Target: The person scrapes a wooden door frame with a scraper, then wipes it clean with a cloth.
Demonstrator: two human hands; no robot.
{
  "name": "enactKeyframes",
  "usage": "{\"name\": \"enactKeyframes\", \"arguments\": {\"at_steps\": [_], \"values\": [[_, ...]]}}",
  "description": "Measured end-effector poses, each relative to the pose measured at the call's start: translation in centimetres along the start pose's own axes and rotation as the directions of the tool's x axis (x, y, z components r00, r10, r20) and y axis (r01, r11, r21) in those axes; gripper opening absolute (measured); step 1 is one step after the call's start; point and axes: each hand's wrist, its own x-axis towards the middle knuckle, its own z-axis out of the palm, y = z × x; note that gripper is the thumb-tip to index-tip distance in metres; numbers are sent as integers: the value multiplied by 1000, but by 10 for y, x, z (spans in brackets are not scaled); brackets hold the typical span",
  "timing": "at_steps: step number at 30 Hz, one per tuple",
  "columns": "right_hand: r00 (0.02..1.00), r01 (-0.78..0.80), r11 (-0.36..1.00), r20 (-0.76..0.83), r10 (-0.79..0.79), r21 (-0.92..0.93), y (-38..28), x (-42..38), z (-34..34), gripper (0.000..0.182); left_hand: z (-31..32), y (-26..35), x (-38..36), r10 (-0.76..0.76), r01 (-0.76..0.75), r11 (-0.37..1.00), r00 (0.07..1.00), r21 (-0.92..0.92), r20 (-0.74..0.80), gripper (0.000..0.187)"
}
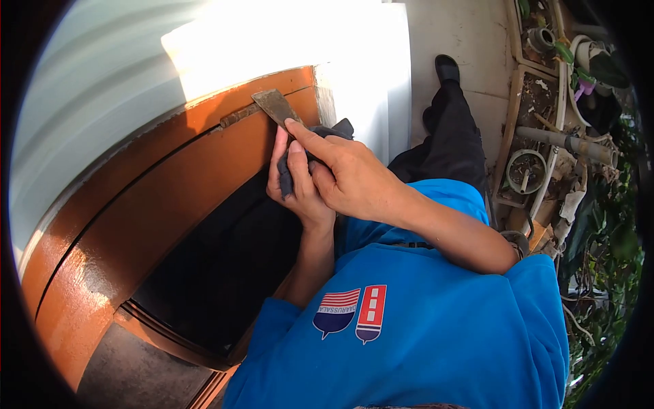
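Note:
A flat metal scraper with a wide, stained blade is in my right hand, its index finger stretched along the blade. My left hand is bent round a dark grey cloth, just beside and partly under the right hand. Part of the cloth also shows behind the right hand. The blade lies over the orange-brown wooden frame, near a rusty hinge. The scraper's handle is hidden by my hands and the cloth.
A dark opening lies below the orange wood. White wall panels run along the left. To the right are planter boxes, a round pot, a pipe and green plants. My shoe rests on the pale floor.

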Motion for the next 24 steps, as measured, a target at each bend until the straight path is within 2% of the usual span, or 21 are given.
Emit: {"name": "enactKeyframes", "arguments": {"at_steps": [3,6,7,9,11,13,16,20,22,24], "values": [[999,12,1000,-38,-12,0,3,6,3,58,3,5,5,-80,79,996,997,-38,-17,30],[1000,-12,1000,-4,12,1,-1,2,-3,57,11,25,3,-47,49,988,999,149,-17,31],[999,-26,1000,20,26,1,-3,0,-6,57,7,17,-1,36,-38,985,999,168,15,31],[992,-93,996,88,92,6,-7,1,-10,60,8,16,-5,-96,94,993,995,-65,-27,31],[986,-124,992,116,122,11,-6,0,-10,62,5,11,-4,65,-66,976,998,206,10,32],[989,-109,994,98,107,20,-3,0,-9,61,4,9,-2,158,-166,926,986,339,53,32],[990,-109,994,90,106,27,-4,-1,-10,59,9,12,-5,120,-118,977,993,177,1,33],[991,-87,995,104,83,41,-15,0,-7,58,-2,13,-2,140,-139,982,990,131,-2,34],[997,-45,999,60,44,19,-22,4,1,59,-4,23,6,82,-80,995,996,62,-31,34],[999,-3,1000,42,4,-18,-35,6,4,60,-2,37,14,14,-26,995,993,-99,-118,35]]}}
